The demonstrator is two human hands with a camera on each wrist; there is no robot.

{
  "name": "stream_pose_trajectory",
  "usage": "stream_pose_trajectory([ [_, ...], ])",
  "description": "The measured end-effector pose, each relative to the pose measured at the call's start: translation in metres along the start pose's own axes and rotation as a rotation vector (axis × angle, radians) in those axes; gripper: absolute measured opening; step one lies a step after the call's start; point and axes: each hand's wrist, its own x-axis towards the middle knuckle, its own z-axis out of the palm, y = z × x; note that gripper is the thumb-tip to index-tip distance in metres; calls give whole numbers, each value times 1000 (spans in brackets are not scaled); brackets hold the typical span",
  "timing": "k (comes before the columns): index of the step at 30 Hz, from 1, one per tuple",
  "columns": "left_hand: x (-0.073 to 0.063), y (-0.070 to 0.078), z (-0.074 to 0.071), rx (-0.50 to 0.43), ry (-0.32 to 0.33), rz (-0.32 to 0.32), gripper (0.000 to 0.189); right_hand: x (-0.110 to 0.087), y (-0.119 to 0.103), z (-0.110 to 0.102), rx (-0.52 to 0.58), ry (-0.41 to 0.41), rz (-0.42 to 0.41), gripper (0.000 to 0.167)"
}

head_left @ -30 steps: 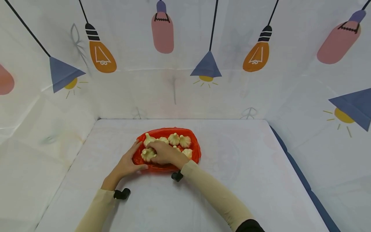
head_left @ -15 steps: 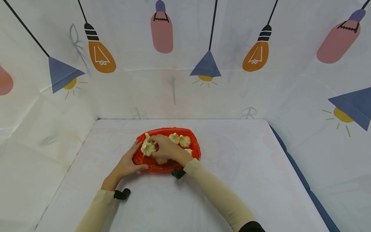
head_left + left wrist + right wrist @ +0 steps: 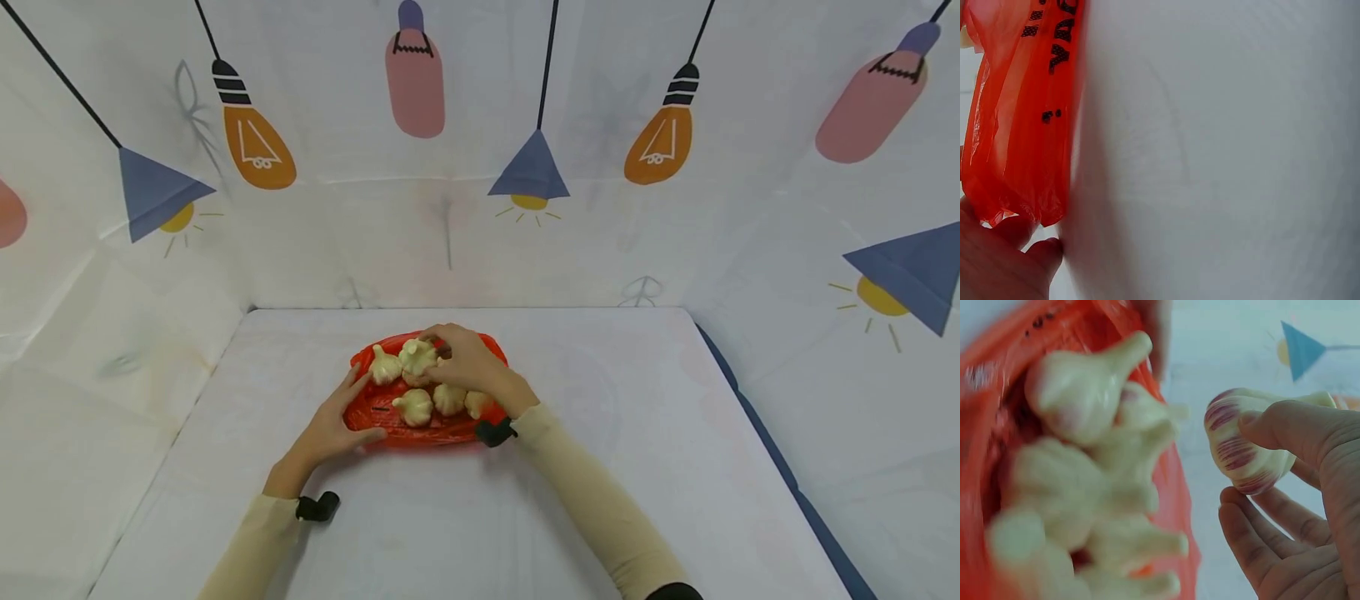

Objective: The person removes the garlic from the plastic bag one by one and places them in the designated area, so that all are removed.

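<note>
A red plastic bag [image 3: 375, 417], spread open like a shallow tray, holds several garlic bulbs [image 3: 413, 407] in the head view. Its left end lies between the thumb and fingers of my left hand [image 3: 328, 427], which are spread and touch the bag. In the left wrist view, fingers [image 3: 1015, 230] lie against the lower end of the bag. My right hand [image 3: 472, 362] pinches a garlic bulb [image 3: 417, 356] above the others. In the right wrist view this garlic bulb [image 3: 1241, 440] shows purple streaks, with the thumb on one side and fingers on the other.
The bag rests on a white table [image 3: 615, 450]. A pale cloth backdrop [image 3: 450, 225] with printed lamps and bulbs rises behind and at both sides. A dark blue strip [image 3: 750, 417] runs along the table's right edge. In the right wrist view, nearer garlic bulbs [image 3: 1054, 487] are blurred.
My right hand has lifted a garlic bulb from the near left of the bag and carried it right and away from me. My left hand stays at the bag's left end.
</note>
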Motion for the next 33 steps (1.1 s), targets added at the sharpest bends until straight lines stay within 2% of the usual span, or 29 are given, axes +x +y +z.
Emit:
stream_pose_trajectory([
  [4,-2,2,0,-17,5,-23,105,-9,12,-18,35,60,23,50],
  [9,-2,3,0,-6,12,-23,102,-23,35,-42,30,152,63,50],
  [15,-1,3,-3,-6,20,-40,102,-38,58,-61,130,265,178,50],
  [23,-2,1,-3,15,20,-67,100,-55,86,-67,162,364,214,53],
  [30,1,1,-4,12,32,-89,101,-64,112,-61,163,464,256,53],
  [33,1,-1,-4,12,37,-92,101,-69,122,-58,165,482,283,52],
])
